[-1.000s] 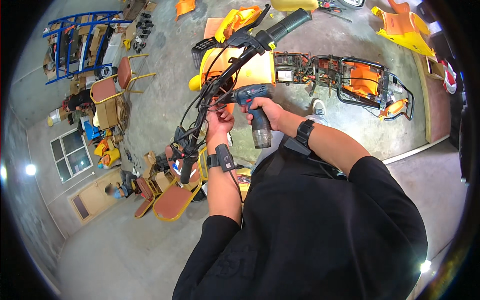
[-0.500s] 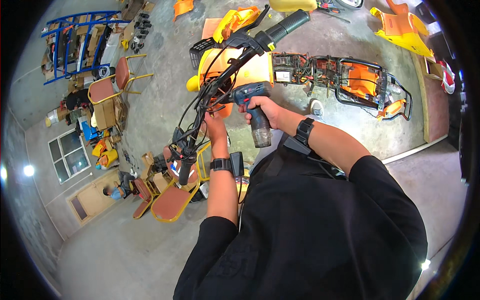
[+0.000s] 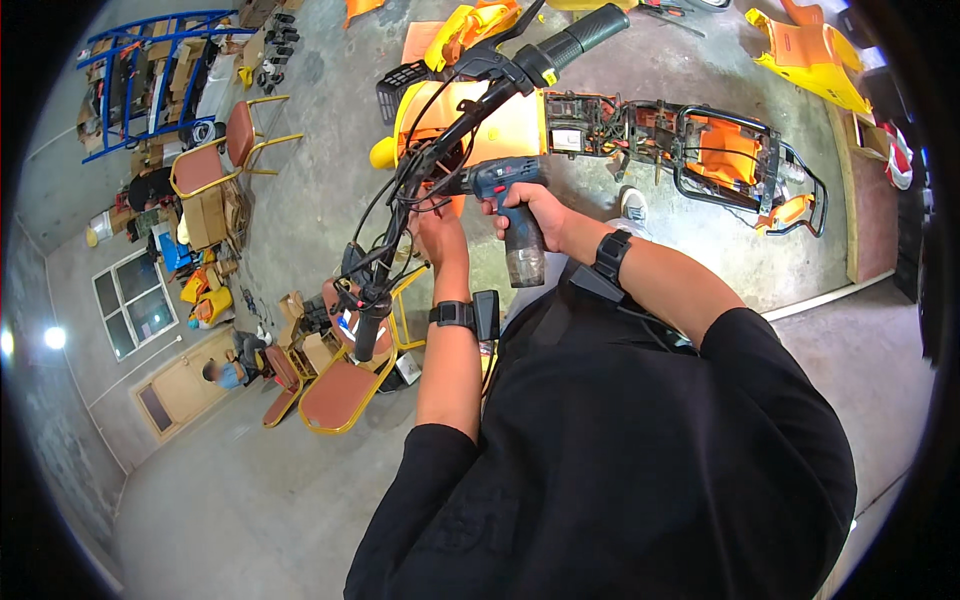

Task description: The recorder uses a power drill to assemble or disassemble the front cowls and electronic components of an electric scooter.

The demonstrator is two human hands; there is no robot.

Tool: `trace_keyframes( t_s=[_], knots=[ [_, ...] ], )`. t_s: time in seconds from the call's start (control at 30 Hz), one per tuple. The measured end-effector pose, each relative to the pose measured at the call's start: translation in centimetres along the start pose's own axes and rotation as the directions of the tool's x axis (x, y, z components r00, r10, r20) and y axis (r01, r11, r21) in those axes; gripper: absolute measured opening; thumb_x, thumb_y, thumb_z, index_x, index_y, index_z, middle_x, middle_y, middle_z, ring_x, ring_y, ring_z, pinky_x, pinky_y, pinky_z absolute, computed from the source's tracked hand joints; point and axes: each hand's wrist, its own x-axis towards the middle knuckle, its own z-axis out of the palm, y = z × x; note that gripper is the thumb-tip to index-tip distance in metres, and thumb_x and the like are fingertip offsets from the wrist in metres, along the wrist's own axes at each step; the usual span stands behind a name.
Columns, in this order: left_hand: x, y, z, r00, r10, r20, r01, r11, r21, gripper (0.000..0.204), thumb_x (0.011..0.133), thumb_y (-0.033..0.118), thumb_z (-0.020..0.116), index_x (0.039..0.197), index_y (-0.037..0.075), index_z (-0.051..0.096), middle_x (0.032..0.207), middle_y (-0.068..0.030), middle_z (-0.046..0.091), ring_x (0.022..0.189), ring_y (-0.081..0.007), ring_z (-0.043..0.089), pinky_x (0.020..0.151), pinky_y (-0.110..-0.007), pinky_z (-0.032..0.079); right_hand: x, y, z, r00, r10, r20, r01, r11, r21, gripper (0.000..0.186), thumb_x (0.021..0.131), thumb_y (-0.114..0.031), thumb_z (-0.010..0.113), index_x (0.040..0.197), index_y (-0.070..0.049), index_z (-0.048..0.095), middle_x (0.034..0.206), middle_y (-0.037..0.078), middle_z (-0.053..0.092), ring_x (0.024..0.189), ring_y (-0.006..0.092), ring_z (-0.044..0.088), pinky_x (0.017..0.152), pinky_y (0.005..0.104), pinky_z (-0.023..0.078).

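My right hand (image 3: 540, 216) is wrapped round the grip of a dark blue cordless drill (image 3: 508, 182). The drill's nose points left at the steering column, just below the black handlebar (image 3: 490, 102). My left hand (image 3: 437, 236) is raised beside that nose, with its fingers curled in close to the column. Black cables (image 3: 385, 222) hang over the fingertips, and whatever they pinch is too small to make out. Beyond the bar stands the scooter's orange-yellow front body panel (image 3: 490, 130), and its stripped black frame (image 3: 640, 135) runs off to the right.
Yellow-orange body panels (image 3: 805, 60) lie on the floor at the far right, with another (image 3: 470, 35) at the top. Brown chairs with gold frames (image 3: 345, 395) stand at left. A blue rack (image 3: 150, 85) and cardboard boxes (image 3: 205, 220) line the wall, where a person (image 3: 235, 370) sits.
The drill has come in against the steering column, its nose levelled and pointing left. My left hand has shifted slightly up and right. The handlebar has moved a little in view.
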Motion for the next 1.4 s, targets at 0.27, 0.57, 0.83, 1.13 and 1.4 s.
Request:
trace_keyframes(
  t_s=[0.27, 0.57, 0.83, 1.13, 1.4],
  knots=[
    [0.5, -1.3, 1.0, 0.978, 0.167, -0.126, -0.16, 0.985, 0.062, 0.023, 0.091, 0.011, 0.057, 0.108, 0.002, 0.069, 0.106, -0.0208, 0.069, 0.103, -0.0411, 0.062, 0.088, -0.049, 0.049, 0.0, 0.9, -0.3, 0.999, -0.031, 0.008, 0.03, 0.999, 0.033, 0.037, 0.079, -0.012, 0.051, 0.113, 0.001, 0.056, 0.098, 0.007, 0.062, 0.069, 0.0146, 0.058, 0.074, 0.0357, 0.054],
    [0.5, -2.2, 2.2, 0.971, 0.168, -0.168, -0.144, 0.979, 0.146, 0.026, 0.094, 0.022, 0.054, 0.104, 0.003, 0.07, 0.105, -0.0196, 0.069, 0.104, -0.04, 0.062, 0.089, -0.049, 0.049, -0.2, 2.0, -0.3, 0.999, -0.027, 0.021, 0.024, 0.987, 0.159, 0.033, 0.08, -0.013, 0.05, 0.109, 0.001, 0.057, 0.093, 0.006, 0.062, 0.069, 0.0139, 0.058, 0.074, 0.0356, 0.054],
    [0.7, -1.9, 0.8, 0.992, 0.115, 0.05, -0.121, 0.984, 0.133, 0.039, 0.099, 0.025, 0.053, 0.128, 0.0, 0.059, 0.12, -0.024, 0.066, 0.115, -0.0415, 0.059, 0.098, -0.048, 0.047, 0.1, 2.3, -0.9, 0.999, -0.026, 0.022, 0.021, 0.984, 0.178, 0.03, 0.08, -0.014, 0.049, 0.105, 0.0, 0.058, 0.091, 0.006, 0.063, 0.069, 0.0144, 0.057, 0.076, 0.0366, 0.054],
    [-0.6, -0.6, 1.9, 0.964, 0.252, -0.083, -0.241, 0.963, 0.122, 0.03, 0.093, 0.017, 0.054, 0.114, -0.003, 0.062, 0.11, -0.0264, 0.066, 0.104, -0.0432, 0.061, 0.091, -0.05, 0.048, -0.1, 2.4, -0.4, 0.999, -0.044, 0.001, 0.043, 0.986, 0.159, 0.031, 0.08, -0.013, 0.05, 0.106, 0.0, 0.059, 0.092, 0.007, 0.063, 0.069, 0.0147, 0.058, 0.076, 0.0371, 0.054],
    [-0.7, -1.2, 2.2, 0.993, 0.047, -0.11, -0.061, 0.99, -0.125, 0.027, 0.09, 0.016, 0.058, 0.107, -0.004, 0.066, 0.094, -0.0231, 0.068, 0.087, -0.041, 0.064, 0.079, -0.047, 0.05, 0.2, 2.2, -0.7, 0.999, -0.036, -0.012, 0.037, 0.996, 0.079, 0.036, 0.079, -0.016, 0.052, 0.109, 0.001, 0.059, 0.095, 0.006, 0.062, 0.07, 0.0138, 0.058, 0.075, 0.0359, 0.054]
  ],
)
